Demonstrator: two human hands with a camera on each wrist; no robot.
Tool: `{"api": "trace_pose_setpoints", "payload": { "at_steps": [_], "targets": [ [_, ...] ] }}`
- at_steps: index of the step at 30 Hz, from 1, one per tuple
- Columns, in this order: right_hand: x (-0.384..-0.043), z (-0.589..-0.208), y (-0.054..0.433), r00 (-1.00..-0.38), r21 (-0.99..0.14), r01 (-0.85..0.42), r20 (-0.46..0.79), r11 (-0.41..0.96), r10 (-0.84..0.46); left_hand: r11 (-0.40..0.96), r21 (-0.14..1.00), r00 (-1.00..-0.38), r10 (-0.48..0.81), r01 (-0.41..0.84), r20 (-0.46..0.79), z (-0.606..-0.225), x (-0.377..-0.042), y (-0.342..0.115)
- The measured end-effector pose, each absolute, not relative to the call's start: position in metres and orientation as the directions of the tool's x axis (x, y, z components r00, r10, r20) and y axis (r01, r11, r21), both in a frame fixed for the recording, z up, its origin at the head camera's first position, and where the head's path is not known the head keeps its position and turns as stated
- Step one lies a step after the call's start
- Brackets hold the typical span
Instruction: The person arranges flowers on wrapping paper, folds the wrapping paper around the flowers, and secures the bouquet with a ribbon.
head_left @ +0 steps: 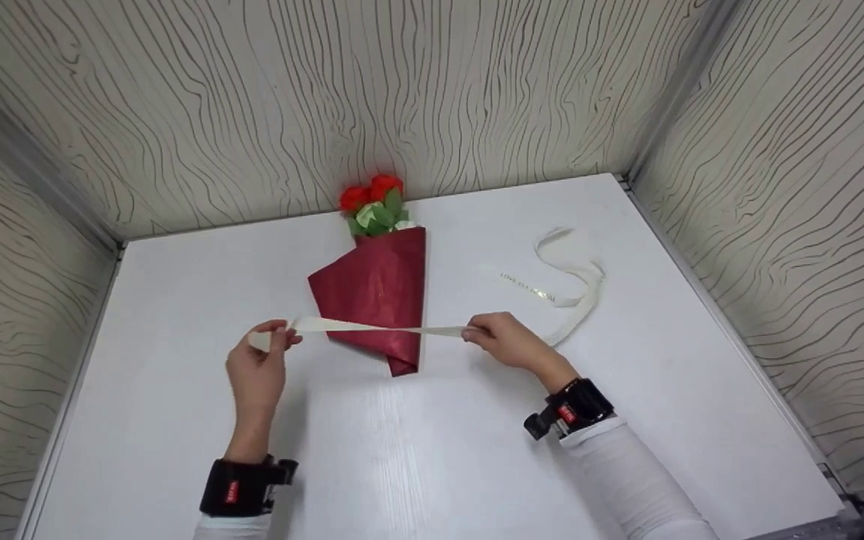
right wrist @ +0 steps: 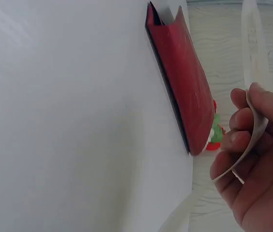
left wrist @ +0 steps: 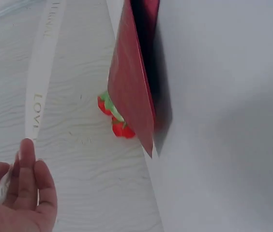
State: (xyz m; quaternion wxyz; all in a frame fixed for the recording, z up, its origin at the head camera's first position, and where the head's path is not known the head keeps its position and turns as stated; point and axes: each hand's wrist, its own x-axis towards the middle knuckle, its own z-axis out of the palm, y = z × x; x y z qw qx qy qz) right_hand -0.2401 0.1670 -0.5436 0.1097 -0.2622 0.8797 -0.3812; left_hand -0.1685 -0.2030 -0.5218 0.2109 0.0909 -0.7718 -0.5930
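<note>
The ribbon (head_left: 364, 328) was a narrow, off-white strip, stretched roughly level across the centre of the head view. It was broad near its left end and narrowed toward the right. Gold-coloured capitals, including "LOVE", were printed on its face in the left wrist view. The slack length curved in loose folds at centre right of the head view, where a further line of gold lettering lay.

The left hand (head_left: 258, 371), left of centre, pinched the ribbon between thumb and fingers (left wrist: 27, 154), with a short end looped past them. The right hand (head_left: 513, 341), right of centre, gripped the ribbon between thumb and curled fingers; the strip ran through the palm in the right wrist view. No gap was left at either pinch.

The bouquet (head_left: 376, 289) lay at the centre, behind the ribbon's line. Its wrapper (head_left: 379, 300) was dark red with a slight sheen, wide at the top and folded to a narrow lower end. Red flowers (head_left: 372, 191), a pale green bloom (head_left: 368, 215) and green leaves (head_left: 383, 219) projected from the upper end.

The surface (head_left: 177, 300) was white and smooth, with soft reflections at lower centre. Pale walls (head_left: 372, 90) with dark wavy grain lines enclosed it at top, left and right. Grey metal strips (head_left: 683, 86) covered the upper corners.
</note>
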Motion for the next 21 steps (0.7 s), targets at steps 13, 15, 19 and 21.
{"api": "trace_pose_setpoints", "payload": {
  "at_steps": [13, 15, 19, 21],
  "targets": [
    [-0.248, -0.539, 0.217, -0.863, -0.765, -0.273, -0.074, 0.584, -0.501, 0.476, 0.804, -0.825, -0.565, -0.356, -0.031, -0.544, -0.135, -0.312],
    [-0.246, -0.539, 0.216, -0.861, -0.762, -0.277, -0.073, 0.586, -0.502, 0.497, 0.764, -0.821, -0.566, -0.411, -0.074, -0.547, -0.132, -0.319],
    [-0.242, -0.536, 0.205, -0.85, -0.767, -0.287, -0.072, 0.573, -0.522, 0.568, 0.7, -0.85, -0.516, -0.433, -0.107, -0.55, -0.133, -0.312],
    [-0.239, -0.534, 0.196, -0.837, -0.775, -0.293, -0.074, 0.559, -0.542, 0.637, 0.688, -0.883, -0.469, -0.348, -0.012, -0.552, -0.136, -0.296]
  ]
}}
